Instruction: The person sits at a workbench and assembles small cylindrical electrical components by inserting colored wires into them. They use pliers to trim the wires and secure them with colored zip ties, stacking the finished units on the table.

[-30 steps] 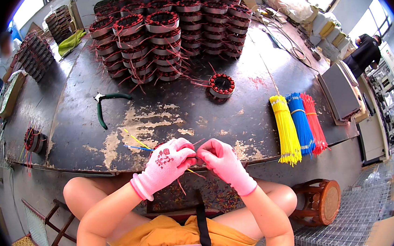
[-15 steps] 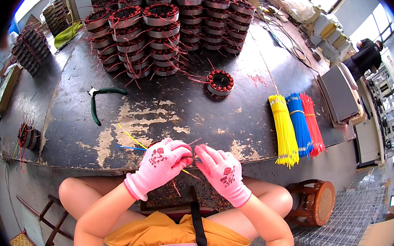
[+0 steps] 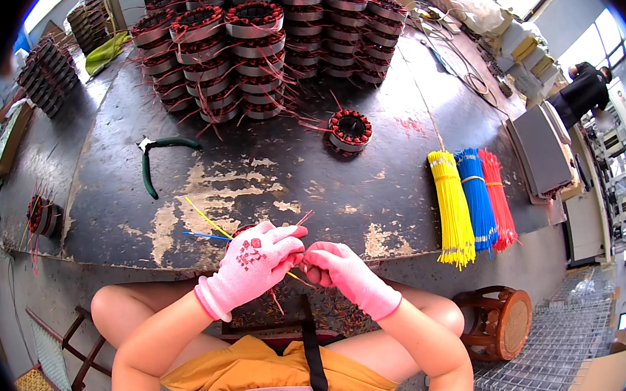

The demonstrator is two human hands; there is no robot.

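Head view. Desk (image 3: 385, 183): dark, smooth, glossy top, its coating flaked to a pale, rough, ragged patch near my edge. At the back, columns of wound rings (image 3: 253, 67): grey metal bands, red-coated windings, loose thin leads bristling from the sides. One single ring (image 3: 349, 143) lies flat in front of them. A further ring (image 3: 44, 217) sits on its side at the left end, leads hanging over the edge.

Left grip (image 3: 246, 263), in pink fabric glove with a dark red print: closed on a wound ring (image 3: 240, 230), mostly hidden beneath my palm, at the near edge of the desk. A yellow wire (image 3: 208, 217) and a blue wire (image 3: 205, 236), plastic-coated, stick out leftward from it. Right grip (image 3: 352, 279), same glove: thumb and fingertips pinched on a thin lead (image 3: 305, 268), just beside the left fingertips; its far end I cannot make out.

Left of centre, cutters (image 3: 147, 166) with curved green handles, spread. To the right, three straight, banded bundles: yellow (image 3: 451, 211), blue (image 3: 479, 199), red (image 3: 498, 197). Coloured clippings (image 3: 334, 305) below, between my knees.
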